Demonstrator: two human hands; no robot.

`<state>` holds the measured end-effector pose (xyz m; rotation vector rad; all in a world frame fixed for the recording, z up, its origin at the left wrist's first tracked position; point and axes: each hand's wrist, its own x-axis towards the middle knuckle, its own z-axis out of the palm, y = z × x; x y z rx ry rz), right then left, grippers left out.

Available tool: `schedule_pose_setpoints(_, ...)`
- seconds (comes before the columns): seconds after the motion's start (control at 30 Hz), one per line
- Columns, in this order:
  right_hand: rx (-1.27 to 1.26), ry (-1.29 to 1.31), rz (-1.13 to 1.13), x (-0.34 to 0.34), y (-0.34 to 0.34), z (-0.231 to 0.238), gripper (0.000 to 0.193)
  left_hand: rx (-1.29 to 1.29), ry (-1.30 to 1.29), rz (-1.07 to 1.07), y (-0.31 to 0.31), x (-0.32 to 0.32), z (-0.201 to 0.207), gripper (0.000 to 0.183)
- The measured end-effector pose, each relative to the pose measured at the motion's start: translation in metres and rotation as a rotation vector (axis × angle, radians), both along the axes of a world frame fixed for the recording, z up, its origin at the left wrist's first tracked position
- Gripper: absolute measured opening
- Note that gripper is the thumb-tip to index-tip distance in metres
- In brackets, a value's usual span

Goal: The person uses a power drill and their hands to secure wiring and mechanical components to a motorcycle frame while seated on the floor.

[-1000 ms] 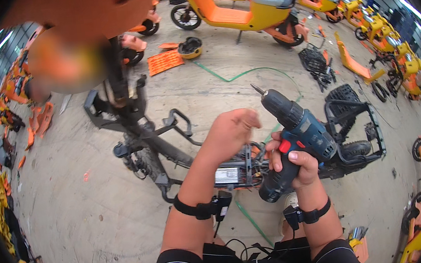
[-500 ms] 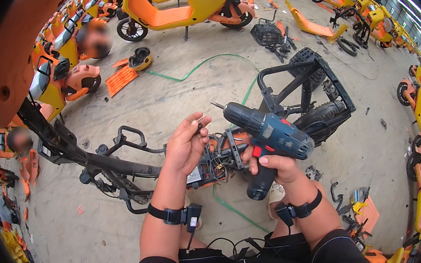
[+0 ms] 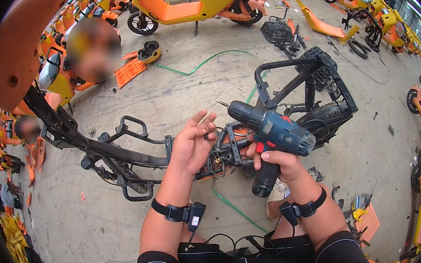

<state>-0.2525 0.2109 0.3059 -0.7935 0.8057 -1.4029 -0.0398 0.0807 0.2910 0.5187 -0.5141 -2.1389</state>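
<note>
My right hand (image 3: 287,165) grips a dark blue cordless drill (image 3: 277,132) by its handle, with the bit pointing up and left over the scooter. Just left of the bit, my left hand (image 3: 191,146) is raised with its fingers curled around a small dark piece (image 3: 207,132), too small to name. Below both hands lies a stripped black scooter frame (image 3: 121,161), with loose wires (image 3: 219,155) showing at its middle. Its rear rack (image 3: 341,84) and rear wheel (image 3: 326,114) stand to the right of the drill. An orange front panel (image 3: 12,49) fills the upper left.
A yellow and orange scooter (image 3: 182,8) stands across the far side. An orange mat-like panel (image 3: 130,73) and a yellow helmet (image 3: 149,52) lie on the floor. A green strap (image 3: 236,208) runs under the frame. Black parts (image 3: 279,33) and a yellow body panel (image 3: 319,22) lie far right.
The view has shifted slightly, moving the scene a little right. My left fingers have changed position around the small piece. A blurred shape at the far left looks larger. The drill stays in my right hand.
</note>
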Motion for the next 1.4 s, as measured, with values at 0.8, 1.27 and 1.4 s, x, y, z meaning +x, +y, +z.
schedule_pose_setpoints(0.8,0.059,0.062,-0.081,0.007,-0.008,0.005,0.053,0.045,-0.269,0.013,-0.023,-0.011,0.008,0.033)
schedule_pose_setpoints(1.27,0.068,0.124,-0.005,0.031,0.009,0.008,0.05,-0.155,-0.158,-0.042,-0.003,0.019,0.01,0.026)
schedule_pose_setpoints(1.4,0.028,0.17,0.089,0.031,0.012,0.002,0.045,-0.165,-0.086,-0.078,-0.002,0.026,0.003,0.028)
